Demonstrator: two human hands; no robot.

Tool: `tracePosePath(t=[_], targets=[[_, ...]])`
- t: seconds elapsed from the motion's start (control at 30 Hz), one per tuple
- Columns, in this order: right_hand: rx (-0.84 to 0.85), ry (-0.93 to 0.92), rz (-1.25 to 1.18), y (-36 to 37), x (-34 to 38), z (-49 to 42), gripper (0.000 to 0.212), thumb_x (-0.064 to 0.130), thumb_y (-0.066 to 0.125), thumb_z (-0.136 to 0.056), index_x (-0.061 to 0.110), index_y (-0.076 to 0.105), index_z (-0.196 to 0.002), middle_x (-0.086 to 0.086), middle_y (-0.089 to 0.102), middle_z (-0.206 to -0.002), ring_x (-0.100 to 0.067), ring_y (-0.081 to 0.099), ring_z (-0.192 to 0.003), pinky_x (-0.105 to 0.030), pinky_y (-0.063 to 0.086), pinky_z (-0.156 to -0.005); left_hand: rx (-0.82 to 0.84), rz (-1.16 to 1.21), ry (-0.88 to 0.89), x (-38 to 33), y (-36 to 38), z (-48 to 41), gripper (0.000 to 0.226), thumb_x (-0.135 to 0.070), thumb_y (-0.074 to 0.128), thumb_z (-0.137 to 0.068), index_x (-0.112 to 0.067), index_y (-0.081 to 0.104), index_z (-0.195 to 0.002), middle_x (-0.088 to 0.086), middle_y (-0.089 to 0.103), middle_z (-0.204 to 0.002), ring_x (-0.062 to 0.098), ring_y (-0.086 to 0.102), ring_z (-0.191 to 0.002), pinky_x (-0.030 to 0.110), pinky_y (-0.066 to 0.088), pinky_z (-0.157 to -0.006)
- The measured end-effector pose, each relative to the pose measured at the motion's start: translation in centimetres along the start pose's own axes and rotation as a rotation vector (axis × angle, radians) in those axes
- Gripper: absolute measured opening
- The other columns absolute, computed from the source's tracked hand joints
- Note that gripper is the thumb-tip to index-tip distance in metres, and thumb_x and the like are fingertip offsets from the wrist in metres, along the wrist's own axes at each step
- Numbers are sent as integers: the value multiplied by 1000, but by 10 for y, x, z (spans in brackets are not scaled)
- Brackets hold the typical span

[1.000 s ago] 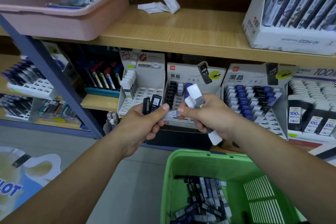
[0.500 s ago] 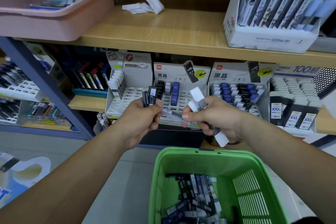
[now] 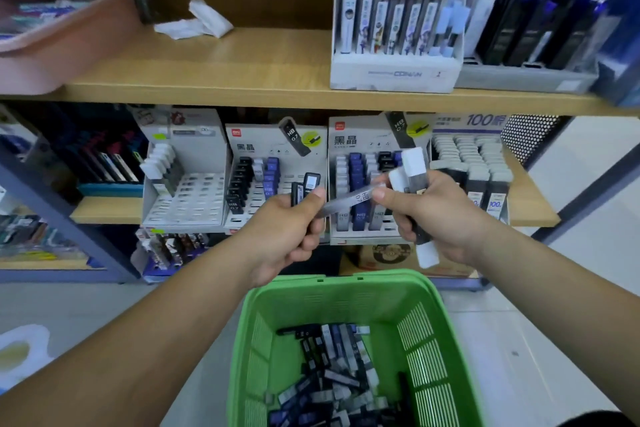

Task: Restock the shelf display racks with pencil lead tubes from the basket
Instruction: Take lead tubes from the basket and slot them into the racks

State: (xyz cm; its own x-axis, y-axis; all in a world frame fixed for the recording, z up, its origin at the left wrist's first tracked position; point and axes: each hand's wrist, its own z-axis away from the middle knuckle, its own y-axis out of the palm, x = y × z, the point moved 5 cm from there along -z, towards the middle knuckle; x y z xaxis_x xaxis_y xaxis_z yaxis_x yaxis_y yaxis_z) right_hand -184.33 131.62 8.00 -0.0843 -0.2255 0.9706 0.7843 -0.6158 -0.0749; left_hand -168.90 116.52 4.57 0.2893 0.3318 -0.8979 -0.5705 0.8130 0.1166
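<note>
Green basket [image 3: 346,282] keeps loose lead tubes [image 3: 332,374]; left hand [image 3: 287,232] grips two black tubes [image 3: 306,185], right hand [image 3: 433,215] clutches white-capped bundle [image 3: 412,166]; both pinch one grey tube [image 3: 346,203], probably sorting for racks [image 3: 194,198].

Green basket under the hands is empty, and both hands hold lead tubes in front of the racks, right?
No: the head view shows the green basket holding a pile of lead tubes. The rest stands: left hand and right hand both hold tubes in front of the racks.
</note>
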Motion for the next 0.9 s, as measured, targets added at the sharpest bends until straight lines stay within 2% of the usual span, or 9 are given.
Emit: tracePosePath(t=[0.07, 0.17, 0.23, 0.33, 0.43, 0.57, 0.7, 0.8, 0.9], targets=[[-87, -13, -5, -20, -4, 2, 14, 21, 77, -91, 12, 71, -100, -11, 48, -55, -21, 39, -44, -27, 34, -47, -15, -116, 31, 2, 17, -4, 45, -45, 55, -105, -3, 53, -121, 1, 53, -67, 13, 39, -51, 22, 28, -40], [-228, -93, 3, -50, -1, 3, 11, 18, 75, -93, 11, 67, -96, -5, 49, -50, -19, 40, -41, -26, 36, -46, -78, -257, 29, 6, 33, -11, 41, -43, 50, -107, -8, 47, -129, 5, 57, -69, 14, 40, -48, 22, 29, -40], [-346, -184, 104, -69, 5, 4, 5, 16, 74, -94, 14, 70, -95, 6, 54, -49, -13, 43, -40, -23, 37, -45, -86, -271, 3, 8, 40, -16, 25, -34, 48, -107, -12, 47, -120, 7, 59, -72, 15, 40, -48, 23, 28, -41], [-427, -315, 268, -84, 11, 5, 13, 17, 77, -91, 27, 67, -91, 19, 65, -68, 0, 55, -54, -25, 48, -58, -71, -284, 16, 7, 52, -21, 10, -26, 47, -105, -17, 48, -105, 7, 61, -72, 16, 42, -51, 25, 29, -42], [-449, -368, 408, -86, 11, 5, 20, 19, 78, -89, 29, 62, -91, 15, 65, -80, 6, 59, -72, -15, 46, -65, -80, -326, 56, 7, 59, -22, 11, -26, 48, -107, -15, 50, -105, 7, 63, -76, 16, 44, -52, 24, 31, -43], [-502, -374, 520, -96, 11, -1, 17, 25, 78, -89, 24, 66, -101, 9, 66, -87, -15, 63, -85, -35, 53, -75, -59, -385, 99, 8, 65, -18, 11, -27, 51, -109, -19, 56, -105, 6, 66, -79, 15, 45, -49, 24, 34, -45], [-501, -297, 460, -106, 6, -18, 15, 20, 81, -86, 19, 72, -98, 4, 72, -87, -21, 68, -84, -47, 59, -81, -21, -362, 101, 12, 73, -19, 10, -28, 52, -108, -22, 60, -109, 5, 69, -80, 14, 45, -49, 24, 35, -46], [-495, -254, 424, -111, 1, -33, 15, 18, 81, -86, 18, 74, -99, 2, 73, -91, -21, 70, -87, -42, 59, -81, -11, -331, 98, 15, 77, -24, 12, -29, 54, -108, -20, 63, -110, 6, 70, -81, 15, 46, -51, 24, 34, -47], [-525, -301, 553, -113, 1, -43, 12, 25, 78, -88, 19, 73, -97, 0, 71, -89, -24, 67, -85, -43, 58, -76, 0, -285, 91, 15, 81, -28, 14, -33, 58, -106, -26, 65, -116, 8, 73, -78, 15, 46, -50, 23, 32, -44]])
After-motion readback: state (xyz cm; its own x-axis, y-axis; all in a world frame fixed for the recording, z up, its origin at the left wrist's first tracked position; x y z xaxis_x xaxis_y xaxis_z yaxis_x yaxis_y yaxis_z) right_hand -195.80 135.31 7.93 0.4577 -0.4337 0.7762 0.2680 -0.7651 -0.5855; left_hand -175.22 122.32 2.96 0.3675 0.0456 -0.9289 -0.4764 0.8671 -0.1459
